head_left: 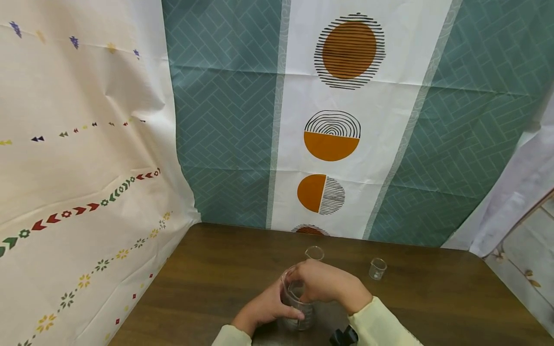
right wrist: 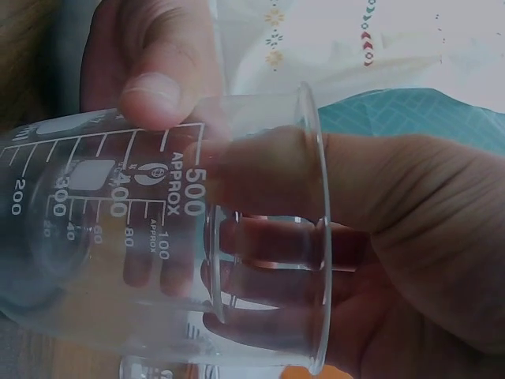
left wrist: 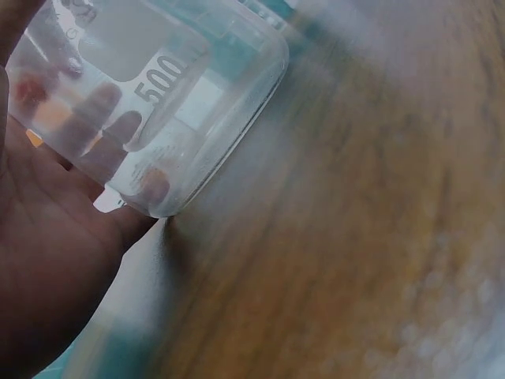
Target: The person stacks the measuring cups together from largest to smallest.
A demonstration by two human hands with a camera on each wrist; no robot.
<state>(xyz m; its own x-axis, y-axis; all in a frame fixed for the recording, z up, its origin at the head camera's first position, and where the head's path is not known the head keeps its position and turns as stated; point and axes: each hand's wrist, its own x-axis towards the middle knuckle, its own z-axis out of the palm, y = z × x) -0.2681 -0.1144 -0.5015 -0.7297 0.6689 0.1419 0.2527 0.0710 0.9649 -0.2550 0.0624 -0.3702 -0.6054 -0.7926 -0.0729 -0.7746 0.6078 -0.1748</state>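
Note:
A large clear glass beaker marked 500 stands low at the front middle of the table in the head view. My left hand wraps round its side, the thumb across the near wall. From above, my right hand reaches in through the wide rim. Inside the large beaker sits a smaller beaker with a scale up to 100. The right thumb and fingers pinch it near its rim, seen through the glass. In the left wrist view the large beaker's base is close over the wood.
Farther back on the brown table stands another beaker, partly hidden behind the right hand. A small beaker is to its right. Patterned cloth hangs behind the table, with a cream cloth along the left.

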